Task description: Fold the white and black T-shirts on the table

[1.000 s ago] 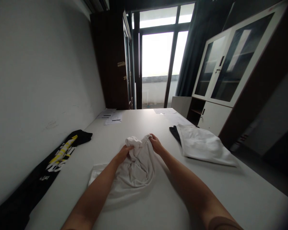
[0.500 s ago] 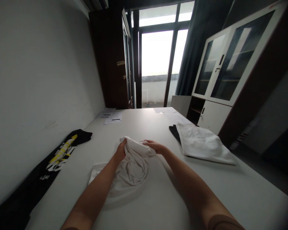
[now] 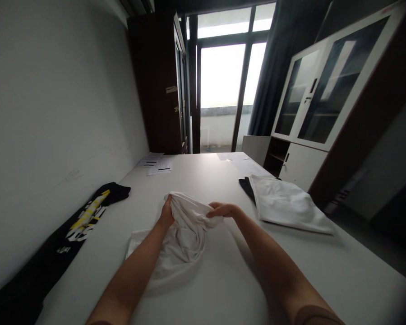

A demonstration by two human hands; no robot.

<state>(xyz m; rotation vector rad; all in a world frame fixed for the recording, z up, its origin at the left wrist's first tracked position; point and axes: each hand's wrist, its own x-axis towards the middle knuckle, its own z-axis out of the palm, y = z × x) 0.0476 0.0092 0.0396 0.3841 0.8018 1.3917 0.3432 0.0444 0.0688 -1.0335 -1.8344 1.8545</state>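
Note:
A white cloth garment point(image 3: 186, 239) lies bunched on the white table, its far edge lifted between my hands. My left hand point(image 3: 167, 212) grips that edge at its left end, thumb on top. At the other end, my right hand point(image 3: 223, 210) pinches the fabric between thumb and fingers. The edge is stretched between the two hands, while the rest falls in loose folds toward me. A flat part of the garment spreads left, partly hidden behind my left forearm. Its exact kind cannot be made out from the folds.
A black garment with yellow and white print point(image 3: 88, 216) lies along the wall at left. On the right, a folded white garment point(image 3: 287, 203) rests over a black one point(image 3: 246, 187). Papers point(image 3: 159, 164) lie at the table's point(image 3: 196, 171) far left. A glass-door cabinet point(image 3: 311, 99) stands at right.
My hands have moved slightly apart, the left one leftward and the right one a little rightward and down. The garment's edge between them is now more stretched out.

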